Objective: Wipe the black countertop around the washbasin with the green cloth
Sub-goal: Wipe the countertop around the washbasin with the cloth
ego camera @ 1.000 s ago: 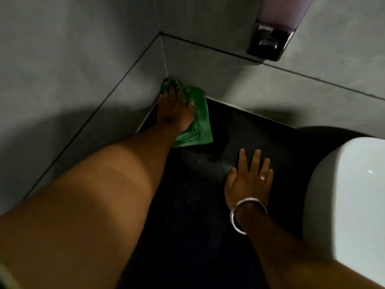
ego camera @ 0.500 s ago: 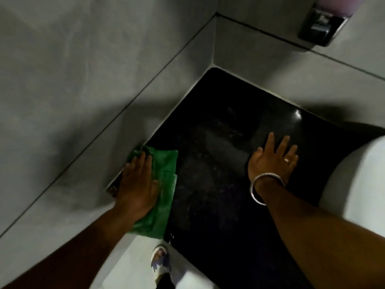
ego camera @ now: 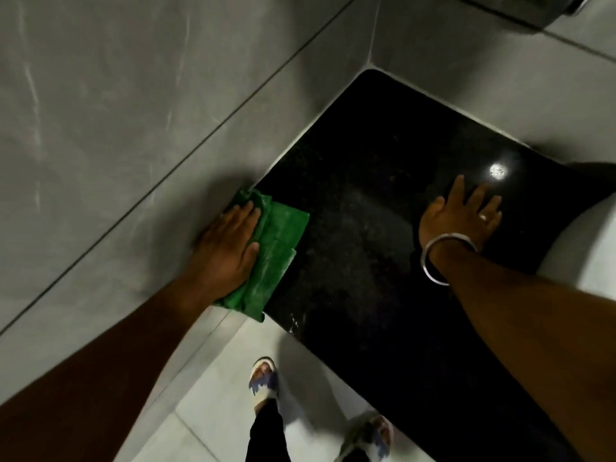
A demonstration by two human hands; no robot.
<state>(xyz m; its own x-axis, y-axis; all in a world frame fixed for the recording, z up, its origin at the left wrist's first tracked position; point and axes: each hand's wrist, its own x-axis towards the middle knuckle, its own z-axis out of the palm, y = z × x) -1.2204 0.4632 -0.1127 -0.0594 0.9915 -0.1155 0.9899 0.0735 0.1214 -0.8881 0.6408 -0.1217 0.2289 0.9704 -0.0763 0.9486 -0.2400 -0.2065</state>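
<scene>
Beside the grey wall [ego camera: 133, 128], left hand [ego camera: 226, 248] presses green cloth [ego camera: 276, 255].

The left hand [ego camera: 230, 248] lies flat, palm down, fingers together, at the counter's left edge near its front corner. The right hand [ego camera: 461, 216] rests flat with fingers spread, farther in, arm extended.

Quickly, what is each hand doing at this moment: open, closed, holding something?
Left hand: open, flat, pressing the green cloth on the countertop edge.
Right hand: open, flat on the countertop, holding nothing.
</scene>
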